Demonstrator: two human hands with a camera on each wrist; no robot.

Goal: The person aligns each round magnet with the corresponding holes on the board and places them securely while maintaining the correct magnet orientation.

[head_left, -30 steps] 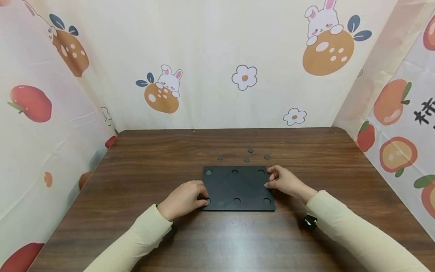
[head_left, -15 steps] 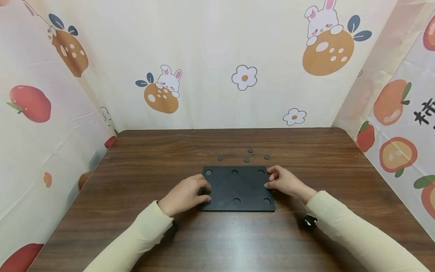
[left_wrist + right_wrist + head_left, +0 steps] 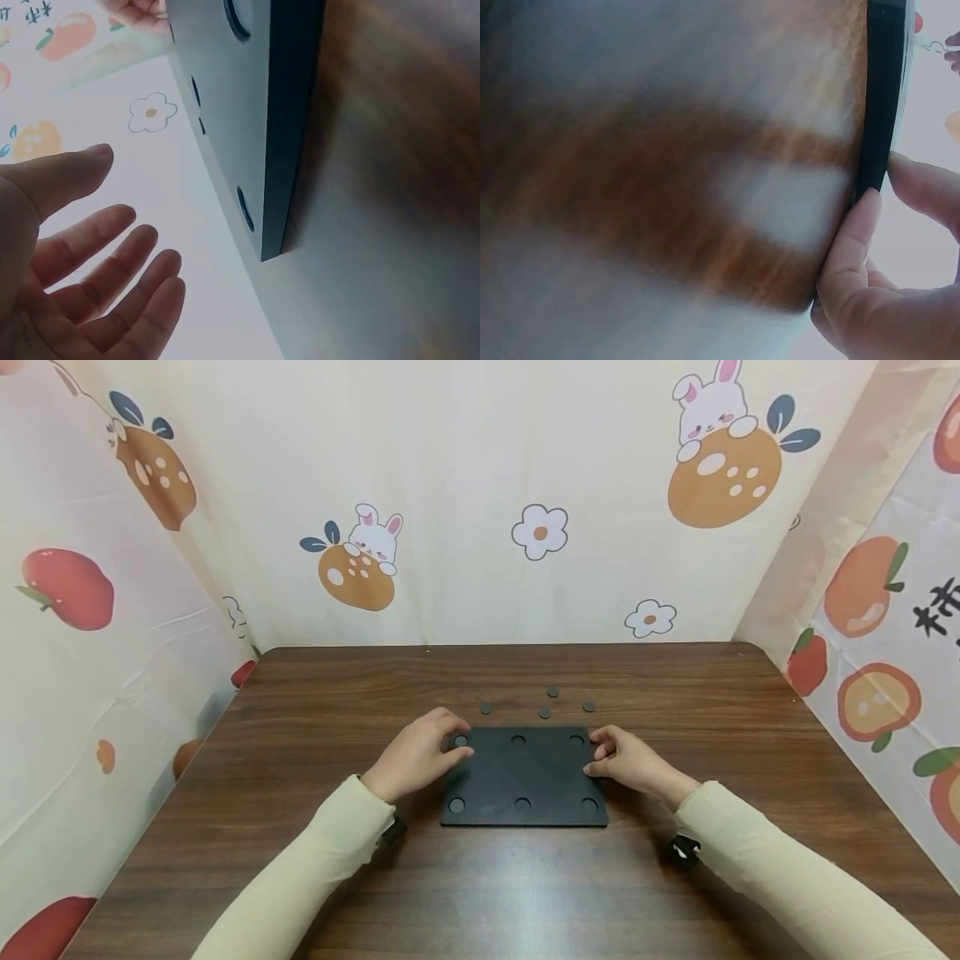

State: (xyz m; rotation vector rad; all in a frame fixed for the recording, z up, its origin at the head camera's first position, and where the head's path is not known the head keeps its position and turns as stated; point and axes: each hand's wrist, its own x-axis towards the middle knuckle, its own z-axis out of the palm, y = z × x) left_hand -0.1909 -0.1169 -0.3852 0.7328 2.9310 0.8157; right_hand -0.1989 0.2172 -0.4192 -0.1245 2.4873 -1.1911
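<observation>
A flat black board (image 3: 525, 772) with round recesses along its near and far edges lies on the table. Grey discs sit in its two left recesses, the near-left disc (image 3: 457, 806) and the far-left disc (image 3: 461, 741). My left hand (image 3: 420, 754) is over the far-left corner, thumb and fingers spread apart around that recess and holding nothing. In the left wrist view its fingers (image 3: 112, 281) are loosely bent beside the board. My right hand (image 3: 633, 762) holds the board's right edge, thumb (image 3: 922, 184) on top and index finger (image 3: 859, 232) against the side.
Several loose dark discs lie behind the board, among them the leftmost disc (image 3: 486, 708) and the rightmost disc (image 3: 588, 706). The brown wooden table (image 3: 337, 693) ends at a printed curtain (image 3: 465, 585) at the back and sides.
My left hand has moved away from the board's near-left corner to its far-left corner, uncovering the near-left disc. The right hand has stayed at the right edge.
</observation>
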